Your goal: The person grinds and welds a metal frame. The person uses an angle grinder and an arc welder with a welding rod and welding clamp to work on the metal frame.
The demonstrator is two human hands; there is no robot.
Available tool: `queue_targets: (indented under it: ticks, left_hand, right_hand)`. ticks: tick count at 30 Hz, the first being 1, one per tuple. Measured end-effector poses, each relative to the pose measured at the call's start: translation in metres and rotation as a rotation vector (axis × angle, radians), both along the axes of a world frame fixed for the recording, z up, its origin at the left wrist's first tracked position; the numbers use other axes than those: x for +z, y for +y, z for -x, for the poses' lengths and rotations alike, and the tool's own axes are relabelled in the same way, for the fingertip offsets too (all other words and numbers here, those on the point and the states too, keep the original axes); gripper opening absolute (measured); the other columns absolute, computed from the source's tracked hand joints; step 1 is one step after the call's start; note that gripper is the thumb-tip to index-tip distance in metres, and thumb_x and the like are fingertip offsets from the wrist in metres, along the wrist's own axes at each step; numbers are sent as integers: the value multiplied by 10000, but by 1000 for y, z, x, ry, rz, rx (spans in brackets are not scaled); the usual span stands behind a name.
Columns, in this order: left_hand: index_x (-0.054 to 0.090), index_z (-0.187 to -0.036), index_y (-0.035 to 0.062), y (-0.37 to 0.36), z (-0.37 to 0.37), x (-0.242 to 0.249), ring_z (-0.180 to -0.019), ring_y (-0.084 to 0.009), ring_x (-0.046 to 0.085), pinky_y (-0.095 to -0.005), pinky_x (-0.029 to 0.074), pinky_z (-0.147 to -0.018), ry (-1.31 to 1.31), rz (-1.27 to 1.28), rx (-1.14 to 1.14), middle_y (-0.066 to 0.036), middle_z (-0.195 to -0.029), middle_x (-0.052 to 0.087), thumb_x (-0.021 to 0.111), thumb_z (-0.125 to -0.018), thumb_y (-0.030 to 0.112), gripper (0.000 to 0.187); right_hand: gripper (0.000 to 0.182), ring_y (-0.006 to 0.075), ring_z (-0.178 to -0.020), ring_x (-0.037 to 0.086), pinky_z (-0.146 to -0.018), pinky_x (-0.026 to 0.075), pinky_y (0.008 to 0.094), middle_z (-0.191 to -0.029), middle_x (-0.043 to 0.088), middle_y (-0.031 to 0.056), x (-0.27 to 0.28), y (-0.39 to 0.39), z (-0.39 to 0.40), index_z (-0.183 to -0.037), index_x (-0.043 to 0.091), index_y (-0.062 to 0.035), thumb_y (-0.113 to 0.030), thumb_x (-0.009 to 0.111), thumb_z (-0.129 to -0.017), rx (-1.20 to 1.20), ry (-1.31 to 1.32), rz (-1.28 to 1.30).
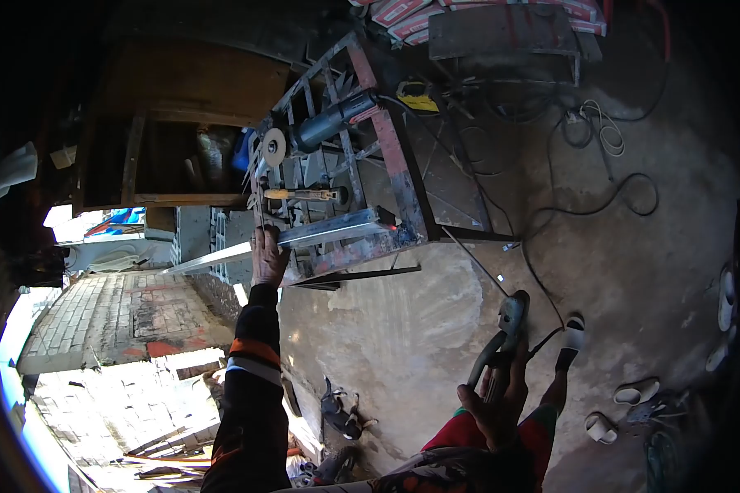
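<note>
My left hand (269,256) is closed over a long square metal tube (329,230), which lies across a rusty steel frame table (399,156). The tube's far left end stretches past the table. Low on the right, my right hand (489,411) grips a welding electrode holder (512,316). A thin electrode (477,263) sticks out of its jaws, its tip close to the table's corner. On the table, beyond the tube, lie a hammer (300,195) with a yellowish handle and a blue angle grinder (333,123) with a pale disc (274,146).
Black cables (567,209) loop over the concrete floor (403,320) at right. A dog (345,413) lies near my left arm. Slippers (635,392) sit at lower right. Behind the table are a low bench (501,34), stacked sacks (403,20) and a wooden cabinet (131,160).
</note>
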State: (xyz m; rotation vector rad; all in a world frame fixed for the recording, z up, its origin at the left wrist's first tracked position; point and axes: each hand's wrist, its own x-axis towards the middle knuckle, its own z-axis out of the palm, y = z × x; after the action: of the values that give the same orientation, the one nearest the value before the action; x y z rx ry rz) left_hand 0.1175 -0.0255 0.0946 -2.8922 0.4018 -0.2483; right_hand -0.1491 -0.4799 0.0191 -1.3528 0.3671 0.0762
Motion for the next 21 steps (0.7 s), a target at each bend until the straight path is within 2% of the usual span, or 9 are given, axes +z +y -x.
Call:
queue_targets:
  ticks: [5, 7, 11, 12, 14, 18, 21]
  left_hand:
    - [484, -1249, 31, 6, 14, -6, -1090, -425, 479, -519, 402, -921, -69, 35, -75, -187, -1137, 525, 811, -726, 21, 617]
    - [504, -1217, 70, 10, 19, -8, -1059, -434, 467, -544, 388, -911, -60, 39, -49, -214, -1143, 488, 767, -772, 53, 517]
    - [541, -1159, 67, 4, 23, -4, -1063, -400, 514, -507, 397, -894, -57, -23, 0, -134, -1091, 575, 745, -792, 68, 419]
    - [541, -1159, 67, 4, 21, -3, -1063, -400, 514, -507, 397, -894, -56, -19, 3, -134, -1091, 575, 745, -792, 68, 419]
    - [583, -1074, 95, 4, 15, -1, -1022, -369, 564, -489, 407, -897, -49, -21, -34, -105, -1028, 616, 738, -779, 78, 333]
    - [601, -1038, 103, 0, 17, 1, -974, -325, 600, -458, 419, -894, -35, 13, 4, -82, -974, 635, 739, -767, 76, 304]
    - [599, -1035, 97, -4, 19, -4, -978, -324, 599, -456, 417, -893, -88, 36, 32, -84, -982, 634, 731, -769, 68, 298]
  right_hand:
    - [1209, 57, -731, 461, -638, 394, 184, -905, 477, -33, -2, 5, -3, -1626, 122, -57, -178, 865, -679, -35, 28, -108]
    - [1208, 59, -720, 461, -629, 393, 189, -894, 480, -30, 2, 4, -6, -1626, 118, -58, -226, 875, -699, -19, 42, -64]
    - [1214, 55, -705, 457, -605, 386, 199, -887, 490, -26, 5, 4, -12, -1623, 115, -42, -332, 888, -734, -9, 26, -30]
    - [1193, 91, -705, 492, -615, 420, 236, -1056, 493, 48, 10, 3, -13, -1612, 172, -37, -316, 892, -703, -19, 42, -25]
    - [1174, 126, -705, 528, -625, 455, 273, -1225, 495, 122, 10, 3, -13, -1600, 229, -31, -299, 896, -672, -25, 62, -14]
    - [1175, 154, -725, 534, -666, 474, 295, -1117, 555, 112, 9, 2, -13, -1596, 225, -11, -335, 904, -693, -8, 12, 44]
    - [1170, 188, -764, 572, -701, 498, 311, -1043, 594, 113, 16, -7, -17, -1595, 213, 4, -330, 902, -711, 50, 34, 34]
